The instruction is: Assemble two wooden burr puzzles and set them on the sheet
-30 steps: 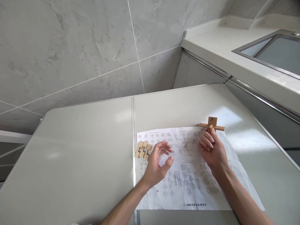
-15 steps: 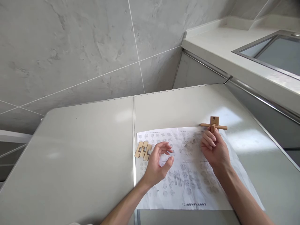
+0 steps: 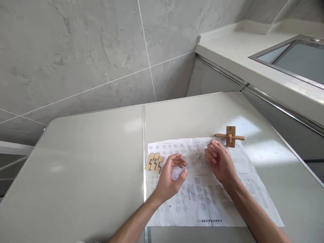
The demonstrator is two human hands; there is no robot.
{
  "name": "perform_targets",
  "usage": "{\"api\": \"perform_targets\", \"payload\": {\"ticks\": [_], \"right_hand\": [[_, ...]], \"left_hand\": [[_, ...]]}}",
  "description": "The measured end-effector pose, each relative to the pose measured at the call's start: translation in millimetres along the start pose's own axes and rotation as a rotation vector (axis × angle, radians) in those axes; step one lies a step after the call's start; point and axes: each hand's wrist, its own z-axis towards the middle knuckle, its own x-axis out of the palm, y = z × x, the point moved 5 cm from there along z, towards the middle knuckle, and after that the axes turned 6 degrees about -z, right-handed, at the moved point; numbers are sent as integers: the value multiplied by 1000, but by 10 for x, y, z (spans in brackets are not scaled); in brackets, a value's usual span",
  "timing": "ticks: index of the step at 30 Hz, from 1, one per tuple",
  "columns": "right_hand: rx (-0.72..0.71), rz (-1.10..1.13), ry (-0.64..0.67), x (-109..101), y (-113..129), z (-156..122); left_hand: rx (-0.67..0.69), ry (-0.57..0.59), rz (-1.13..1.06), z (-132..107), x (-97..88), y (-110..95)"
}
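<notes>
My left hand [image 3: 172, 173] hovers over the left half of a printed sheet, its fingers loosely curved and thumb apart, with nothing in it. Just left of it, several notched light wooden puzzle pieces [image 3: 155, 162] lie side by side across the sheet's edge. My right hand [image 3: 219, 160] is closed over the sheet, fingers curled in; whether anything small is inside is hidden. Beyond it, apart from the fingers, a cross-shaped wooden assembly [image 3: 230, 136] of interlocked pieces stands at the sheet's upper right edge, a black handwritten mark on its top piece.
The creased paper sheet [image 3: 187, 216] carries rows of small printed diagrams. It lies on a pale folding table [image 3: 101, 162] with a seam down its middle. A white counter [image 3: 227, 50] with a sink [image 3: 298, 60] stands at the right, and a grey tiled wall [image 3: 88, 50] behind.
My right hand has come away from the wooden cross, moving left and slightly toward me. The cross stays in place, its lower part now showing. My left hand has hardly moved.
</notes>
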Motion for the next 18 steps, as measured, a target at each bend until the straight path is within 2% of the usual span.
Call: {"api": "perform_targets", "payload": {"ticks": [8,15,18], "right_hand": [[-101,-437,83,93,-98,-76],[-213,-721,167,198,-117,-131],[-281,-823,187,247,-126,-148]], "left_hand": [[-2,33,92,-17,33,-39],[-17,108,187,-28,65,-52],[38,143,273,-86,105,-118]]}}
